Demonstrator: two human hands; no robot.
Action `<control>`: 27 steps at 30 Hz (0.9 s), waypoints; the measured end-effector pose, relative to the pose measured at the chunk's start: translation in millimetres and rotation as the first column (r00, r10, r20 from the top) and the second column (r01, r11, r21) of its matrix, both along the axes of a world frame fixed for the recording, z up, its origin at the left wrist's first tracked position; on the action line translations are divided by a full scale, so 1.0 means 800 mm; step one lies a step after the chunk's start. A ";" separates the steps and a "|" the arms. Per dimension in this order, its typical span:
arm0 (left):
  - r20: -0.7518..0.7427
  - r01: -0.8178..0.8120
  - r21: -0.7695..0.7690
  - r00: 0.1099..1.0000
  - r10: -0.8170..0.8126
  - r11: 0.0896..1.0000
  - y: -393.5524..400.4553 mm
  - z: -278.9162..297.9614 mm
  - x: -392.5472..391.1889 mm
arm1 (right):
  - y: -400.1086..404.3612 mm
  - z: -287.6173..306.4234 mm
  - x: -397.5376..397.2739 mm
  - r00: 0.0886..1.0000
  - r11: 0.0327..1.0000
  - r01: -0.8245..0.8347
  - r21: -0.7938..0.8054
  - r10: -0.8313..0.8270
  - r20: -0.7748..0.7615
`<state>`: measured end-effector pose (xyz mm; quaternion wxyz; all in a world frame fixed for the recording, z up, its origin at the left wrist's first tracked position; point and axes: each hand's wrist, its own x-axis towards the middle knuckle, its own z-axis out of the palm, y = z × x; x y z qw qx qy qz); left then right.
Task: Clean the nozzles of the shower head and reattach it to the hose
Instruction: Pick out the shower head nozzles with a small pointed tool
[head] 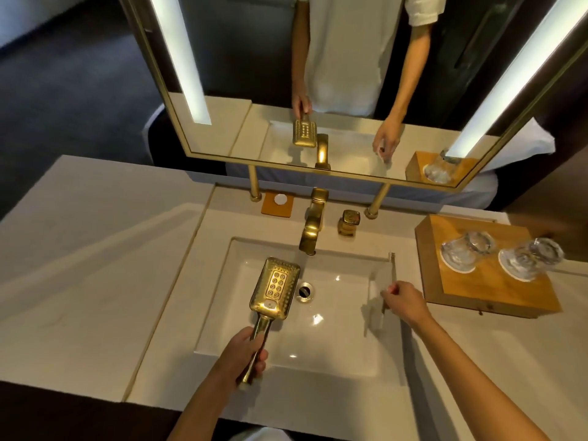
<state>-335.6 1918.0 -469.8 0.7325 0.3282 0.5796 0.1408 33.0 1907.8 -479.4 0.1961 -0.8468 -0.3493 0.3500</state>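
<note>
A gold rectangular shower head [275, 286] is held over the left part of the white sink basin [334, 351], nozzle face up. My left hand [243, 353] grips its handle from below. My right hand [405, 302] pinches a thin pale toothbrush [392, 268] over the sink's right rim, bristles pointing away from me toward the back. The brush is apart from the shower head. No hose is in view.
A gold faucet [313, 229] and its square handle [349, 222] stand behind the basin. The drain [305, 291] lies beside the shower head. A wooden tray [483, 281] with two upturned glasses sits at the right. A mirror [334, 90] hangs behind the counter.
</note>
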 end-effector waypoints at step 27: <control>-0.001 0.238 0.016 0.971 -0.238 0.971 0.010 0.001 0.026 | -0.025 0.028 -0.117 0.977 0.963 -0.203 0.177 0.211 -0.029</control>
